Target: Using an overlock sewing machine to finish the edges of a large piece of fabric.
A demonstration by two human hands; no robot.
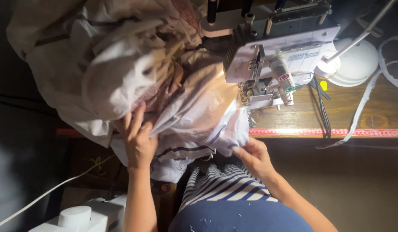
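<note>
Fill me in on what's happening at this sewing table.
A person sits at a wooden table with a white sewing machine, handling a big heap of pale fabric. The left hand presses into the bundle from below, while the right hand pinches the cloth's edge near the table's front. The fabric runs up to the machine's presser foot under a bright lamp. A red measuring tape lines the table's edge, and a white strip trails across it.

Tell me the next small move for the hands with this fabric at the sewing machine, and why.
Probably draw the fabric edge taut toward the presser foot. The right hand pinches that edge just short of the sewing machine, while the left hand props up the bunched fabric pile, which sags loosely between them.
</note>
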